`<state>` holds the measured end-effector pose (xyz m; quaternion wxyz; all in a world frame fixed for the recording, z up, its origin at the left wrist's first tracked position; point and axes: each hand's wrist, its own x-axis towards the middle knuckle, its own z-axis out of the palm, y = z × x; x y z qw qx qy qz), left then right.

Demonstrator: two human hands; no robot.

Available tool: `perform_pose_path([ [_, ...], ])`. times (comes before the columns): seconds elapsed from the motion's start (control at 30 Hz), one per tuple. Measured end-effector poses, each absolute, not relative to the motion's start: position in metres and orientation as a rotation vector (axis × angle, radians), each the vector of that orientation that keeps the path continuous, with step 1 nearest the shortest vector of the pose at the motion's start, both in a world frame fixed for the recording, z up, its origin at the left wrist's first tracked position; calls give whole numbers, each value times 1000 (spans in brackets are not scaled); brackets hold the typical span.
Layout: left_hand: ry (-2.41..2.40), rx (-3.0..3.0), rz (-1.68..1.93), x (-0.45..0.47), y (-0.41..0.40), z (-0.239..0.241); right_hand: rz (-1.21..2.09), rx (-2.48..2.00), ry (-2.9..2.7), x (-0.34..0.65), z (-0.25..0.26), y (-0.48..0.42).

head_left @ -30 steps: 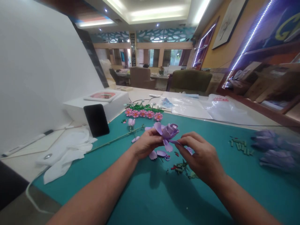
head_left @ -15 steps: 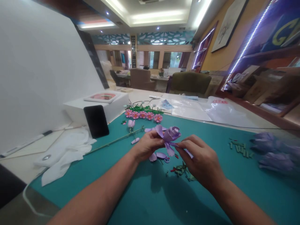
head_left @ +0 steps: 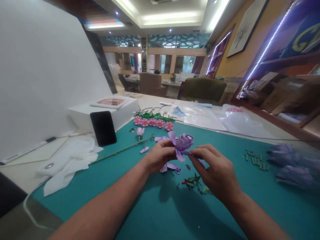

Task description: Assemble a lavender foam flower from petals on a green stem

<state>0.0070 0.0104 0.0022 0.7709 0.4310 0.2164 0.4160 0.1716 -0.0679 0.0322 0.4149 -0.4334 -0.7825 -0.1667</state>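
Note:
Above the green mat, a purple toy flower (head_left: pixel 183 142) with layered petals is held by my left hand (head_left: pixel 160 155), its thumb and fingers pinched at the flower's left underside. My right hand (head_left: pixel 216 166) pinches the tip of a lower petal on the flower's right side. Beneath and behind the hands lie loose purple petals (head_left: pixel 171 166). Small green and red pieces (head_left: pixel 192 181) are scattered closer to me, partly behind my right hand. A long green stem (head_left: pixel 122 151) rests to the left, with a pale pink bud (head_left: pixel 140 131) near its far end.
Pink flowers (head_left: pixel 152 122) line the mat's far edge. A black phone (head_left: pixel 103 128) leans on a white box (head_left: pixel 127 108) at left, near crumpled white tissue (head_left: pixel 75 160). Green pieces (head_left: pixel 256 160) and purple bundles (head_left: pixel 295 166) lie right. Clear plastic bags (head_left: pixel 232 118) are behind.
The flower has turned and tilted slightly in my hands, with its upper left petal now more upright. Both hands keep nearly the same place and hold.

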Motion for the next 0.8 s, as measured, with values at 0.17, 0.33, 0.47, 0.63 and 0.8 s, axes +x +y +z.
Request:
perform_pose_path([
  [0.17, 495, 953, 901, 10, 8, 2, -388, -1106, -1922, 171, 31, -68],
  [0.33, 496, 1004, 934, 14, 9, -3, -364, -1124, -1918, 171, 31, -68],
  [0.47, 515, 991, 1024, 18, 10, -8, -373, -1139, -1898, 170, 31, -68],
  [0.63, 556, 959, 1132, 22, 7, -9, -341, -1154, -1901, 170, 28, -67],
  [0.8, 566, 967, 1146, 24, 3, -5, -282, -1158, -1902, 171, 25, -66],
])
